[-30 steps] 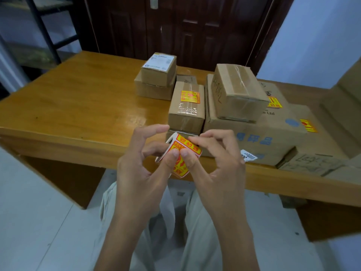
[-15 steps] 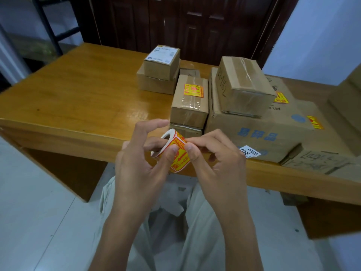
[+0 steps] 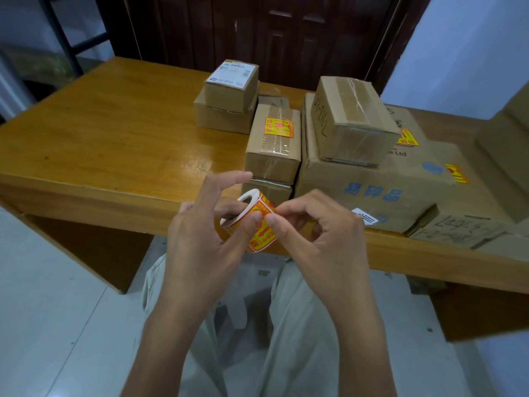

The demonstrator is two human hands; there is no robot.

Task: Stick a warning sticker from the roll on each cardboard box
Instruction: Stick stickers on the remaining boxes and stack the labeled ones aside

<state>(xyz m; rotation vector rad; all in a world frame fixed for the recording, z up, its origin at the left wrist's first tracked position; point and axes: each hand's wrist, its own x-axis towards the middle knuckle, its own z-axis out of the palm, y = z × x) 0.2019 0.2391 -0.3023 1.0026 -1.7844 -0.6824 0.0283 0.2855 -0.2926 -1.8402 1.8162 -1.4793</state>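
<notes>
sticker roll (image 3: 252, 222) sits just in front of the desk (image 3: 114, 144) edge, the left hand (image 3: 206, 242) grip grasping it while the right hand (image 3: 317, 233) grip pinches a sticker's edge. three boxes behind the roll already carry yellow-red stickers; the taped box (image 3: 352, 118) and the stacked pair (image 3: 229, 96) seem unlabelled. readable print: "ltd", blue chinese characters.

On the counter (image 3: 114, 133), a large box (image 3: 372, 181) served as landmark. A taped box (image 3: 352, 118) sat on top of it. Just left of it stood a stickered box (image 3: 273, 150) on another, and farther left and behind, two stacked boxes (image 3: 229, 96). The roll (image 3: 252, 222) was held before its front left corner.
</notes>
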